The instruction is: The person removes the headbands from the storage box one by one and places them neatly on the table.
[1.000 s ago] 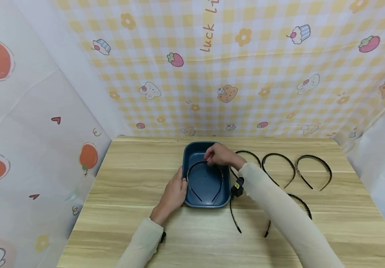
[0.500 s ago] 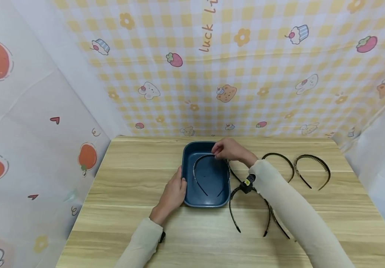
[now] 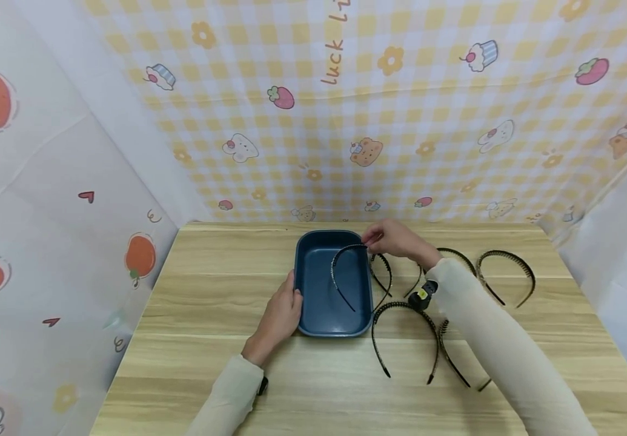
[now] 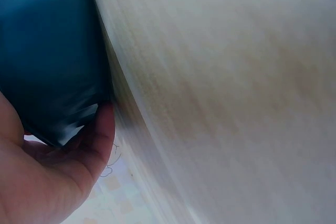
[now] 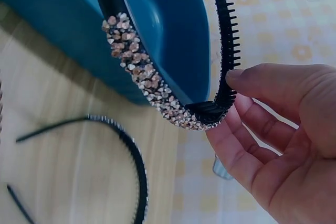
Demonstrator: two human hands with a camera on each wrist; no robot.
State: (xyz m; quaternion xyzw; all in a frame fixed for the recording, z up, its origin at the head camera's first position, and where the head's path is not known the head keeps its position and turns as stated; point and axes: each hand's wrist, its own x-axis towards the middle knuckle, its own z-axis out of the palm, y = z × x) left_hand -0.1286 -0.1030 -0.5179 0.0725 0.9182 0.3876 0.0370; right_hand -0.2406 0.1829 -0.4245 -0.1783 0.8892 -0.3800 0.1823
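Observation:
My right hand (image 3: 395, 237) pinches a black toothed headband (image 5: 144, 77) by the top of its curve, between thumb and fingers. Sparkling rhinestones cover part of that headband's outer face, as the right wrist view shows. It hangs over the right rim of a deep blue plastic bin (image 3: 318, 297), with one leg above the bin's inside and the other near the outer right side. At the bin's left side, my left hand (image 3: 280, 312) holds the wall. In the left wrist view its thumb and fingers (image 4: 106, 129) wrap the bin's edge; the fingertips are partly hidden.
Several more black headbands lie on the wooden table (image 3: 226, 272) right of the bin, among them one in front (image 3: 400, 304) and one at the far right (image 3: 509, 254). My right sleeve (image 3: 498, 339) covers parts of some. A checked backdrop (image 3: 313, 121) stands behind.
My right hand has moved right and slightly back, carrying the headband from over the bin's middle to its right rim. My left hand and the bin have stayed in place.

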